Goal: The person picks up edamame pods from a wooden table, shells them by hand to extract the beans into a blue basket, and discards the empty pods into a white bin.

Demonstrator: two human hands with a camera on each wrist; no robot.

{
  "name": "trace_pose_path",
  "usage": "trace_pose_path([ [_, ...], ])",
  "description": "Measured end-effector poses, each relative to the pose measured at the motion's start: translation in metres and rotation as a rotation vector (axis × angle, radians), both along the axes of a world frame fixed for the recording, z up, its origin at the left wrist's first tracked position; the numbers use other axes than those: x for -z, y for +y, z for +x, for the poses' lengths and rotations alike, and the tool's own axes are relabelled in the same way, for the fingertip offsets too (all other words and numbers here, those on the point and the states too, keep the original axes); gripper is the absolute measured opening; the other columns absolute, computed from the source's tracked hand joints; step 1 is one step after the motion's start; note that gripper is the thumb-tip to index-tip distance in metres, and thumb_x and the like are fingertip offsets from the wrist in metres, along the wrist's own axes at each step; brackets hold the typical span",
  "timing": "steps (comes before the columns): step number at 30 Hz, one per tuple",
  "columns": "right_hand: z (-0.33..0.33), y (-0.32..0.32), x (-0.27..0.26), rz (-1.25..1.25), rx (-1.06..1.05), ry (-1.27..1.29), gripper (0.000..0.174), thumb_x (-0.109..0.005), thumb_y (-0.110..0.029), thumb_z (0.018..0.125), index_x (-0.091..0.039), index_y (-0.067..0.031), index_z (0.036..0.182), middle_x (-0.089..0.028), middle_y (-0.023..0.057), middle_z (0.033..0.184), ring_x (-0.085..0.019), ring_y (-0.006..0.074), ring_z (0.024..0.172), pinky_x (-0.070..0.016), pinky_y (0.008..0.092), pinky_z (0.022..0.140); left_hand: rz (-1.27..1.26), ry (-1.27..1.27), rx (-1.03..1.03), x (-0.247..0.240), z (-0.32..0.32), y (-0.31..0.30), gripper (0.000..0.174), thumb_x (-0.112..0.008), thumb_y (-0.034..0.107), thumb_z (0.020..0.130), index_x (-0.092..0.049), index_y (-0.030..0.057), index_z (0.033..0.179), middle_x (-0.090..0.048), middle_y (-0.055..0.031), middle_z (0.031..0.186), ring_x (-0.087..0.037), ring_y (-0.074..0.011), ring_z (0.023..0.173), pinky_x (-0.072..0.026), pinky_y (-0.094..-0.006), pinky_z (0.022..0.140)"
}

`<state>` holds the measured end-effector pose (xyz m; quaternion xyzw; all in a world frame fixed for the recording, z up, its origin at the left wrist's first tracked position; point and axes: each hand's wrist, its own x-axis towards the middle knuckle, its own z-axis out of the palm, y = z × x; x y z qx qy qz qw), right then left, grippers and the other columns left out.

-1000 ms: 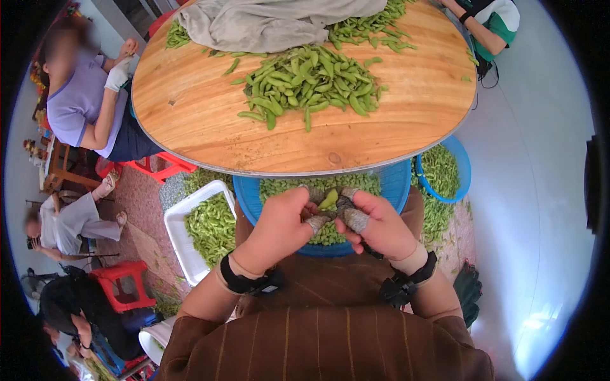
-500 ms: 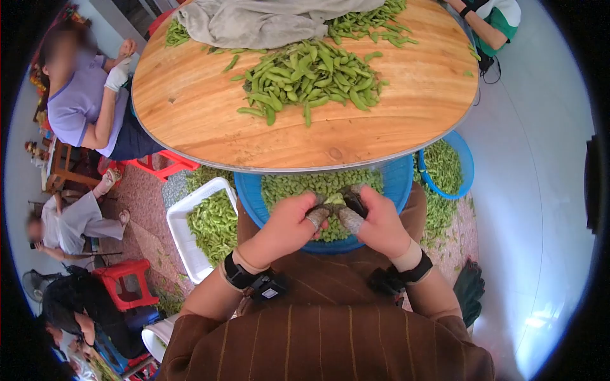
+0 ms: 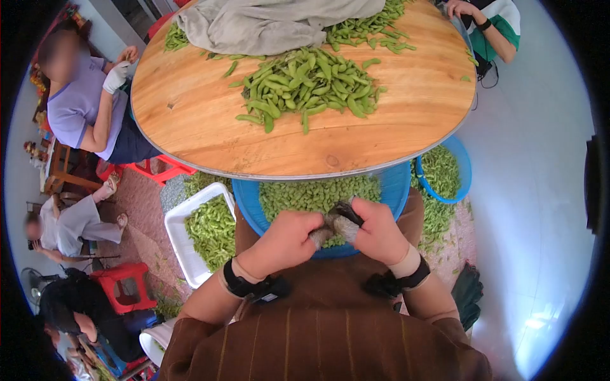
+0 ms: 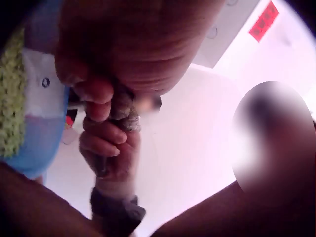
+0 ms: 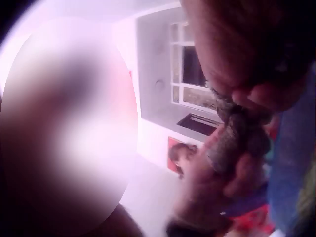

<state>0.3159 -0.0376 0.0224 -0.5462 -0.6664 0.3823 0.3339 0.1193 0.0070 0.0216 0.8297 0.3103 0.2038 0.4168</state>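
Note:
My left hand (image 3: 289, 235) and right hand (image 3: 381, 232) meet over a blue basin (image 3: 249, 213) of shelled green soybeans (image 3: 295, 195). Grey wrappings cover several fingertips, and a dark covering shows on a right finger. Thumbs and fingers press together at the tips, closing over the soybean pod, which is hidden between them. In the left wrist view the right hand (image 4: 106, 145) has curled fingers, its wrapped tips right against those of the left hand (image 4: 133, 44). The right wrist view shows the same meeting of tips, blurred.
A round wooden table (image 3: 222, 136) stands ahead, bearing a heap of pods (image 3: 305, 86) and a grey cloth (image 3: 248, 25). White tray (image 3: 180, 247) of pods at left, blue basket (image 3: 468, 171) of pods at right. A person in purple (image 3: 82, 111) sits at the table's left.
Both hands have lowered toward me and drawn closer together. The green pod visible between the fingertips before is now covered by them.

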Motion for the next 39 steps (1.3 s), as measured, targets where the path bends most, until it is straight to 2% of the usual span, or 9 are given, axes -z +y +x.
trace_pose_path([
  [5, 0.009, 0.004, -0.006, -0.720, -0.219, 0.798, 0.019, -0.064, -0.017, 0.084, -0.053, -0.0007, 0.083, -0.055, 0.0038, 0.066, -0.050, 0.0080, 0.050, -0.0413, 0.0279, 0.045, -0.826, -0.143, 0.148, -0.021, -0.011, 0.001, 0.007, -0.055, 0.009, 0.086, -0.061, 0.0036, 0.085, -0.058, -0.0013, 0.062, -0.054, -0.0084, 0.054, -0.0423, -0.0245, 0.049],
  [9, 0.004, 0.011, 0.003, -0.075, -0.174, 0.330, 0.020, -0.065, -0.019, 0.083, -0.055, -0.0009, 0.084, -0.056, 0.0064, 0.066, -0.056, 0.0183, 0.056, -0.0445, 0.0328, 0.052, -0.860, -0.159, -0.089, -0.020, -0.039, 0.001, 0.011, -0.055, 0.013, 0.088, -0.061, 0.0040, 0.086, -0.057, 0.0029, 0.064, -0.051, -0.0029, 0.056, -0.0405, -0.0200, 0.049],
  [12, 0.010, 0.033, -0.029, 0.133, -0.133, -0.212, 0.021, -0.067, -0.020, 0.080, -0.058, -0.0020, 0.084, -0.058, 0.0131, 0.070, -0.058, 0.0324, 0.067, -0.0460, 0.0385, 0.060, -0.542, 0.032, -0.274, -0.008, -0.083, 0.002, 0.012, -0.059, 0.015, 0.085, -0.061, 0.0027, 0.086, -0.060, -0.0040, 0.066, -0.055, -0.0132, 0.052, -0.0439, -0.0277, 0.049],
  [14, 0.010, 0.053, -0.037, 0.320, 0.196, -0.237, 0.020, -0.065, -0.016, 0.077, -0.056, -0.0008, 0.086, -0.058, 0.0193, 0.075, -0.056, 0.0400, 0.072, -0.0464, 0.0425, 0.063, 0.235, 0.545, -0.334, 0.013, -0.115, 0.002, 0.018, -0.065, 0.019, 0.079, -0.059, 0.0022, 0.082, -0.060, -0.0128, 0.067, -0.058, -0.0287, 0.055, -0.0458, -0.0385, 0.052],
  [19, 0.022, 0.123, -0.029, 0.514, 0.360, -0.543, 0.020, -0.062, -0.009, 0.074, -0.052, 0.0013, 0.089, -0.058, 0.0200, 0.078, -0.057, 0.0394, 0.075, -0.0466, 0.0446, 0.065, 0.093, 0.723, -0.628, 0.004, -0.123, -0.007, 0.026, -0.070, 0.024, 0.074, -0.060, 0.0009, 0.081, -0.059, -0.0199, 0.073, -0.057, -0.0395, 0.072, -0.0454, -0.0445, 0.064],
  [27, 0.012, 0.103, -0.037, 0.600, 0.290, -0.602, 0.017, -0.062, -0.008, 0.076, -0.055, 0.0004, 0.089, -0.060, 0.0143, 0.077, -0.059, 0.0289, 0.064, -0.0469, 0.0387, 0.055, 0.139, 0.229, -0.386, 0.003, -0.072, 0.003, 0.016, -0.060, 0.017, 0.084, -0.060, 0.0007, 0.086, -0.061, -0.0162, 0.076, -0.061, -0.0317, 0.067, -0.0483, -0.0391, 0.061],
  [30, 0.002, 0.070, -0.045, -0.273, 0.087, 0.503, 0.022, -0.064, -0.016, 0.084, -0.062, -0.0037, 0.103, -0.058, -0.0028, 0.072, -0.043, 0.0024, 0.050, -0.0341, 0.0185, 0.044, -0.405, -0.214, -0.383, -0.013, -0.034, 0.006, 0.021, -0.056, 0.021, 0.090, -0.058, 0.0004, 0.095, -0.062, -0.0099, 0.076, -0.061, -0.0207, 0.065, -0.0477, -0.0329, 0.058],
  [35, -0.005, 0.040, -0.036, -0.398, -0.010, 0.615, 0.020, -0.061, -0.010, 0.085, -0.061, -0.0053, 0.104, -0.059, -0.0026, 0.075, -0.043, 0.0020, 0.051, -0.0329, 0.0173, 0.044, -1.424, -0.760, 0.121, -0.013, -0.012, 0.018, 0.028, -0.051, 0.019, 0.093, -0.050, 0.0049, 0.117, -0.059, -0.0079, 0.083, -0.051, -0.0106, 0.060, -0.0390, -0.0226, 0.054],
  [39, -0.007, 0.028, -0.030, -0.222, 0.036, 0.443, 0.020, -0.058, -0.008, 0.086, -0.058, -0.0028, 0.105, -0.061, 0.0019, 0.076, -0.054, 0.0104, 0.060, -0.0437, 0.0248, 0.054, -1.371, -0.813, 0.028, -0.005, -0.011, 0.012, 0.024, -0.050, 0.017, 0.093, -0.053, 0.0049, 0.113, -0.057, -0.0052, 0.080, -0.047, -0.0088, 0.057, -0.0348, -0.0210, 0.051],
])
